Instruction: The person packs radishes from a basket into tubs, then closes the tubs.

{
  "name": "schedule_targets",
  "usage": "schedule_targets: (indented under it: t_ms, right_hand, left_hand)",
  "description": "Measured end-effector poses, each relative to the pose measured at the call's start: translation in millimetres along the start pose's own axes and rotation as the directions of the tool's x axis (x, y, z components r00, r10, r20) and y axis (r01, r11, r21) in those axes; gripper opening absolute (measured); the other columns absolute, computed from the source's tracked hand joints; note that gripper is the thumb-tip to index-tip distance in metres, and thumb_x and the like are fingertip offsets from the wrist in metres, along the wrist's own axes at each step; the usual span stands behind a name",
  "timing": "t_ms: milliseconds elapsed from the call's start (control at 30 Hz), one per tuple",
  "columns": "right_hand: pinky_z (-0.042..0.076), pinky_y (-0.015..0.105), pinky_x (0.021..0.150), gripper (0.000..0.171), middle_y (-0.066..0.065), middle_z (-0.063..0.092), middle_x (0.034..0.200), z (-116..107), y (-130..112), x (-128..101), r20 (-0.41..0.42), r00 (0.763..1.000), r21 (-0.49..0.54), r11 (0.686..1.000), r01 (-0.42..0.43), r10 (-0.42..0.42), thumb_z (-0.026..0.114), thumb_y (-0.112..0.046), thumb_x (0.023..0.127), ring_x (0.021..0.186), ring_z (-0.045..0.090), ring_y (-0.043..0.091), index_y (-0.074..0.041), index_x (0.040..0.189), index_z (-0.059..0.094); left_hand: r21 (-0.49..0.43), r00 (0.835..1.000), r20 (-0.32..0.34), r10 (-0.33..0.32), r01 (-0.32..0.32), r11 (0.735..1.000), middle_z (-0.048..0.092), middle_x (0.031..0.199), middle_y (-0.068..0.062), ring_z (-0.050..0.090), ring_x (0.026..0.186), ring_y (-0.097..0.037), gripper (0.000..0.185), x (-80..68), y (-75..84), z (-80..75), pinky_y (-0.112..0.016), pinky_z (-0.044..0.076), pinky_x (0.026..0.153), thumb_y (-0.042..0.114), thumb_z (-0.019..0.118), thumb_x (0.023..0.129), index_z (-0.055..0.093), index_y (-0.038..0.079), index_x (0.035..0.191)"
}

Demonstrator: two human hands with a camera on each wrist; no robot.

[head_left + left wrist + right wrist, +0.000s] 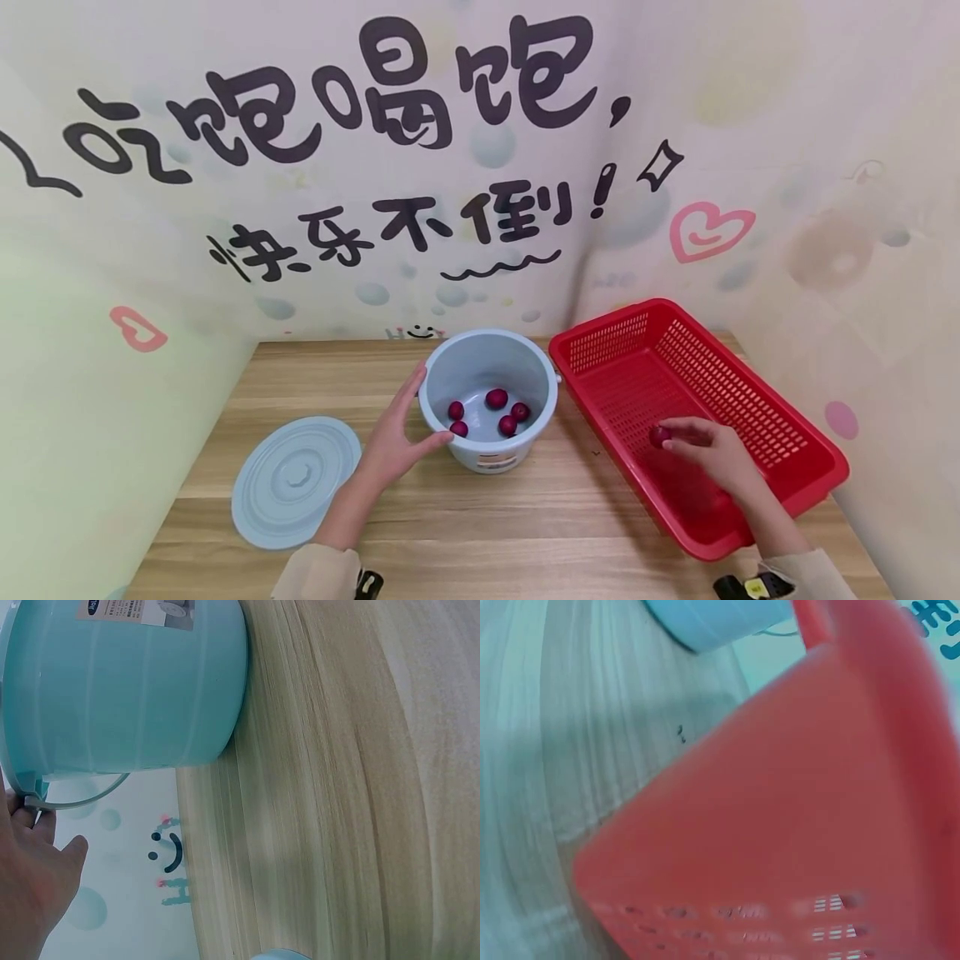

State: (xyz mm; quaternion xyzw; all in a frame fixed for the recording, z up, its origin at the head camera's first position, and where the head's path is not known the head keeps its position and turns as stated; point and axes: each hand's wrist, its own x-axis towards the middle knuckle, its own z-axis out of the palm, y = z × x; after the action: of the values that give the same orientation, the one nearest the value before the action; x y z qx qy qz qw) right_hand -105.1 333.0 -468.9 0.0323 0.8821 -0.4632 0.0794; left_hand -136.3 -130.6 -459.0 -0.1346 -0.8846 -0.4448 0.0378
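While left hand (393, 446) cups bucket (480, 454) (fingers straight), right hand (712, 454) apparently pinches fruit (659, 435) over basket (750, 400).

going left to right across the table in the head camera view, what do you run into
Lid → left hand → bucket holding small red fruits → red basket, with the right hand pinching one red fruit over it.

The pale blue bucket (487, 400) and the red basket (750, 500) stand almost touching at the back of the worktop (525, 517), leaving only a narrow wedge between them that widens toward the near edge. The lid (296, 482) lies flat at the left, well apart from the bucket. Walls close in behind and on both sides; the near strip of worktop lies bare.
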Motion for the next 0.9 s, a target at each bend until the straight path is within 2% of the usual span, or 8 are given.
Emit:
schedule_targets:
  t_ms: [333, 600, 800, 900]
  right_hand:
    - [0.058, 0.019, 0.079, 0.044, 0.014, 0.073, 0.117, 1, -20, -7, -0.017, 0.999, 0.093, 0.995, 0.031, -0.029, 0.071, -0.024, 0.093, 0.091, 0.063, -0.008, -0.001, 0.13, 0.063]
    - [0.059, 0.02, 0.079, 0.043, -0.005, 0.074, 0.109, 7, -40, -8, -0.016, 0.997, 0.14, 0.988, 0.071, -0.07, 0.07, -0.023, 0.094, 0.091, 0.065, -0.005, 0.0, 0.129, 0.064]
    - [0.058, 0.018, 0.077, 0.039, 0.007, 0.074, 0.113, 18, -57, -5, -0.034, 0.991, 0.131, 0.982, 0.133, -0.13, 0.07, -0.023, 0.094, 0.091, 0.065, -0.004, -0.001, 0.126, 0.066]
    - [0.057, 0.017, 0.078, 0.038, 0.008, 0.073, 0.114, 23, -64, -2, -0.034, 0.989, 0.13, 0.981, 0.144, -0.141, 0.07, -0.023, 0.094, 0.092, 0.065, -0.004, -0.003, 0.126, 0.067]
  left_hand:
    - [-0.007, 1.0, 0.0, 0.009, -0.009, 1.0, 0.024, 0.167, 0.002, 0.028, 0.152, -0.033, 0.098, -0.3, 0.0, -0.4, -0.064, 0.034, 0.115, 0.035, 0.083, 0.08, 0.026, 0.023, 0.159]
    - [-0.016, 1.0, 0.0, 0.012, -0.012, 1.0, 0.024, 0.167, 0.002, 0.028, 0.152, -0.034, 0.098, -0.5, -0.9, -0.4, -0.064, 0.034, 0.115, 0.037, 0.082, 0.08, 0.026, 0.024, 0.159]
    - [-0.018, 1.0, -0.001, 0.016, -0.016, 1.0, 0.024, 0.167, 0.001, 0.027, 0.152, -0.033, 0.098, -0.4, -1.4, -0.1, -0.064, 0.034, 0.115, 0.036, 0.083, 0.08, 0.026, 0.025, 0.159]
    - [-0.015, 1.0, -0.002, 0.016, -0.016, 1.0, 0.024, 0.167, 0.001, 0.027, 0.152, -0.033, 0.098, -0.3, -1.6, 0.0, -0.064, 0.034, 0.115, 0.037, 0.083, 0.08, 0.026, 0.025, 0.159]
